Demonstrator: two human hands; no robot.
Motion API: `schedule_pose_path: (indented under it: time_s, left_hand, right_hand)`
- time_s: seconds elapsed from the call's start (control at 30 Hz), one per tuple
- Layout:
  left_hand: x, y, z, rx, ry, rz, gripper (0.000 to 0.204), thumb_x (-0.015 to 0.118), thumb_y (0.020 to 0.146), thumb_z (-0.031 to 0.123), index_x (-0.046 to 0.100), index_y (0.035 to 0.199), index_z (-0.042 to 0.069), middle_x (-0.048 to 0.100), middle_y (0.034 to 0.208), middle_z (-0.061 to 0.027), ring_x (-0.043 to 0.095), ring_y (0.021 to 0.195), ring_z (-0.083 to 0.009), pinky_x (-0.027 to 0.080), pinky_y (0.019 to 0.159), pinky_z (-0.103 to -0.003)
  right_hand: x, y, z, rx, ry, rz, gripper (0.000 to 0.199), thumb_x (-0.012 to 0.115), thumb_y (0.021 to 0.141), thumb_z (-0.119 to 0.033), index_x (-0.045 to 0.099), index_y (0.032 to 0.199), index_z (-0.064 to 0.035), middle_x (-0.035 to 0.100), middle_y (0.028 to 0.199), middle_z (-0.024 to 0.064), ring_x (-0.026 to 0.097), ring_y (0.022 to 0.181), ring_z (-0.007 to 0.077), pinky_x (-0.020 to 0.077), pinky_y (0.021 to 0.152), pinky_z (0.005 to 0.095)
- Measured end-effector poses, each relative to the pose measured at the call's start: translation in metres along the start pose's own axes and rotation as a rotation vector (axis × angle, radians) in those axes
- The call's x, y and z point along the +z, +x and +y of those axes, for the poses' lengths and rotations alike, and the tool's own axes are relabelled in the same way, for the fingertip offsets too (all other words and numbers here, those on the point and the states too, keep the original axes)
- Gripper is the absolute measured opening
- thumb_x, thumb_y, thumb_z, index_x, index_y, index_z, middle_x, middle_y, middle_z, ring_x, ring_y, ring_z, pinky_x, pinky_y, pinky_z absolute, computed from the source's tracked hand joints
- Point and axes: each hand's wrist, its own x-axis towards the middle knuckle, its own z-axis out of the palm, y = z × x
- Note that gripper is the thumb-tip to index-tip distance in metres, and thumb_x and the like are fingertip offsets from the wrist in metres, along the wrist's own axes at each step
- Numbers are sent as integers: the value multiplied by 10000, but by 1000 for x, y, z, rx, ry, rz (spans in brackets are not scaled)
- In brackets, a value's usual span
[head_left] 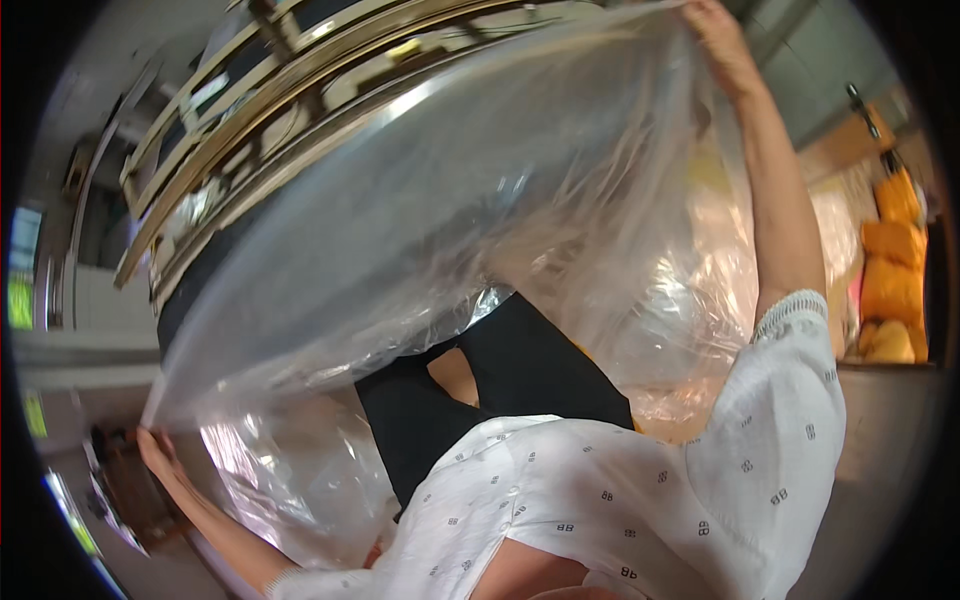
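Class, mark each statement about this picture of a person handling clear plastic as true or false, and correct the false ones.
1. The left hand and the right hand both hold the clear plastic. True.
2. The left hand appears higher in the picture than the right hand. False: the right hand is up at the top edge, and the left hand is well below it.
3. The person wears black trousers. True.
4. The shirt is plain red. False: it is white with small dark marks.
5. Orange things show near the picture's right side. True.
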Motion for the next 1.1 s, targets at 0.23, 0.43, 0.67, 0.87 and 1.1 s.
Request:
schedule_pose_path:
  time_s: [0.23,0.43,0.67,0.87,1.1]
  left_hand:
    - [144,111,-1,511,422,279,337,474,898,273,569,971,-42,599,931,-121,549,843,-204,441,755,-321]
    - [202,134,-67,570,501,271,359,528,879,297,579,960,-49,607,901,-117,548,829,-197,427,777,-300]
    - [238,158,-40,479,569,177,406,564,849,325,598,1024,-39,623,976,-125,567,884,-192,424,808,-299]
    - [236,174,-41,461,469,147,372,596,824,337,621,966,-6,621,927,-87,556,846,-172,418,791,-283]
    - [260,173,-38,341,483,189,361,612,791,350,615,892,4,600,828,-58,536,750,-149,412,735,-272]
  right_hand:
    - [31,38,117,-125,-422,180,133,492,856,-161,524,898,-39,570,733,44,534,684,140,440,660,275]
    - [50,22,113,-17,-316,200,175,564,842,-196,586,926,-44,585,814,-6,522,768,91,406,736,225]
    - [47,49,128,-20,-538,151,230,576,819,-242,615,921,-39,607,830,22,535,795,115,415,747,244]
    - [53,59,131,76,-509,150,266,582,801,-270,621,924,-37,602,810,9,523,769,100,405,723,227]
    - [37,66,142,-134,-627,334,234,647,776,-234,532,810,-33,491,734,-10,438,663,99,388,630,235]
